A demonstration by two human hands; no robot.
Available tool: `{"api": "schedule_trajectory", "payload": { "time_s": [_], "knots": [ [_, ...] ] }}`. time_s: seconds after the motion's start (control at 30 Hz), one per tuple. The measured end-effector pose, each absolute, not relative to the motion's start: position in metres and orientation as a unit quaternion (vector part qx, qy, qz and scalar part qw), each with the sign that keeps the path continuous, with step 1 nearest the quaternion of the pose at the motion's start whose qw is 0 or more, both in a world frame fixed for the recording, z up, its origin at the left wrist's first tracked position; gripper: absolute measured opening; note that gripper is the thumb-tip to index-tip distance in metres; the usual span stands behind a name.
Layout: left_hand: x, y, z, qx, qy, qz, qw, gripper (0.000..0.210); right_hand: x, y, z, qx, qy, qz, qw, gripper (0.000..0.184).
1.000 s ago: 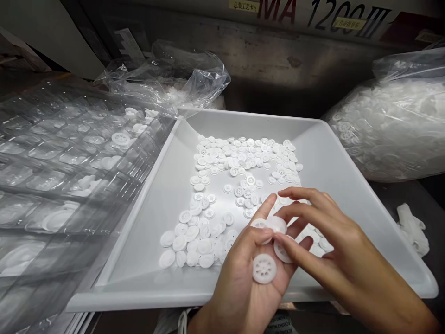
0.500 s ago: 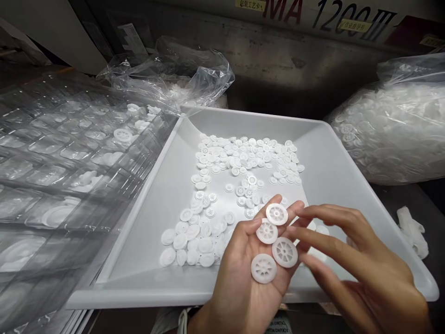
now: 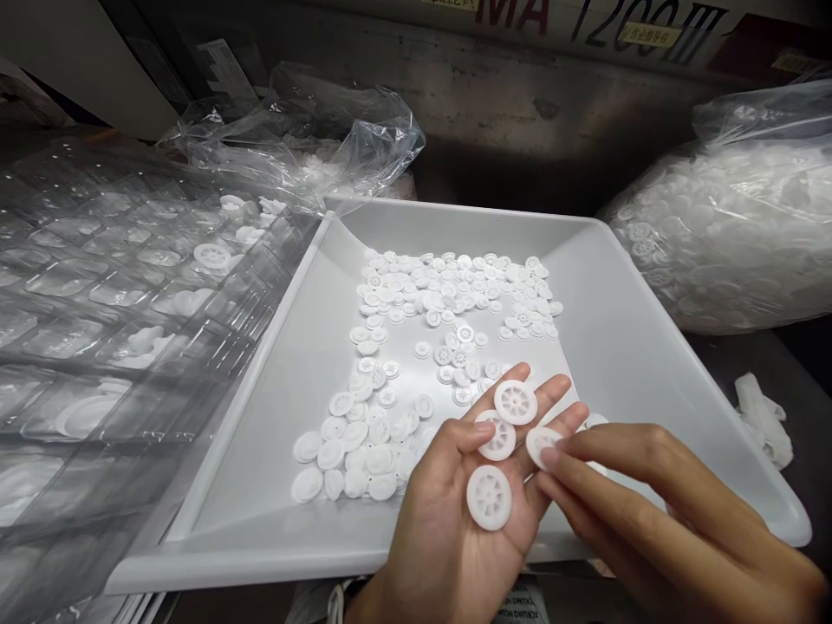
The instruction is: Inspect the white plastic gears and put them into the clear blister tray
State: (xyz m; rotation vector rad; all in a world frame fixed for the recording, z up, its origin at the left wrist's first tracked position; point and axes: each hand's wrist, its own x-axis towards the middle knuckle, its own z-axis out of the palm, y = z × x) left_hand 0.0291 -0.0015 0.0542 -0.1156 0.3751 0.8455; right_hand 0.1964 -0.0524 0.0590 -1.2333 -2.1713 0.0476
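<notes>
**Above the near half of the grey tub (image 3: 250,565), one pinched wheel (image 3: 539,440) sits just right of three others**

At the far left, clear trays (image 3: 61,338) with moulded pockets stand beside the tub, some pockets holding white parts. Behind them slumps a thin plastic bag (image 3: 383,143). Inside the tub, loose wheels (image 3: 354,438) lie spread to the left of the hands and beyond them.

The left hand (image 3: 445,520) is palm up, fingers extended and slightly parted. Three white wheels lie on it in an uneven line running up from the palm: the lower wheel (image 3: 490,497) on the palm, the middle wheel (image 3: 497,436) with the thumb tip on its left edge, and the upper wheel (image 3: 516,402) across the fingers.

To the right of that line is the pinched wheel, its near edge caught between the right hand's (image 3: 650,511) fingertips, which are closed together on it. Being round, it has no long axis; its face is tilted and partly covered by the fingertips. The right hand has the firmer claim, though the wheel is close over the left fingers; whether it touches them I cannot tell. Farther right, a stuffed bag of white parts (image 3: 747,234) stands outside the tub.
</notes>
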Motion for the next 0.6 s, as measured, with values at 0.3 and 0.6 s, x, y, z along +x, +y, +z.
{"api": "schedule_trajectory", "payload": {
  "time_s": [0.3, 0.6],
  "knots": [
    [0.029, -0.004, 0.053, -0.078, 0.155, 0.425, 0.888, 0.047, 0.203, -0.052, 0.045, -0.468, -0.813, -0.053, 0.342, 0.035],
    [0.029, -0.004, 0.053, -0.051, 0.164, 0.411, 0.895, 0.055, 0.211, -0.048, 0.055, -0.448, -0.836, -0.07, 0.309, 0.036]
  ]
}}
